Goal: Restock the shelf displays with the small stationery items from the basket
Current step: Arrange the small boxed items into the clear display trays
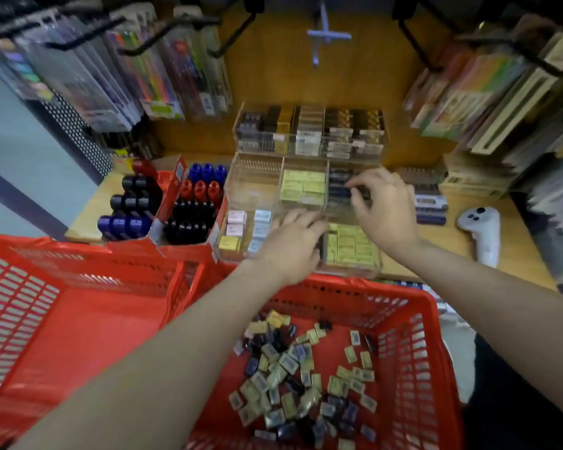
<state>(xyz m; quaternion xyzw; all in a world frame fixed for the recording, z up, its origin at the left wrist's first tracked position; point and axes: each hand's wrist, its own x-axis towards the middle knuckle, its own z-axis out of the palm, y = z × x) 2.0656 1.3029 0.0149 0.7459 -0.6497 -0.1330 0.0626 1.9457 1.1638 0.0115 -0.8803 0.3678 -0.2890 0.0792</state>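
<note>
A red basket (413, 323) in front of me holds several small stationery boxes (303, 378), yellow, dark and grey. Behind it a clear acrylic display tray (257, 177) has compartments with yellow boxes (304, 188), dark boxes (338, 186) and pale boxes (262, 222). My right hand (382, 206) reaches over the dark-box compartment, its fingertips pinching a small dark box (358, 190). My left hand (293, 241) lies over the tray's front middle compartment, fingers curled down into it; what they hold is hidden.
A second red basket (62, 316) sits at the left. Red cartons of blue, red and black bottles (192, 203) stand left of the tray. A second acrylic rack (309, 131) is behind. A white controller (481, 232) lies at right. Hanging pen packs (127, 69) flank both sides.
</note>
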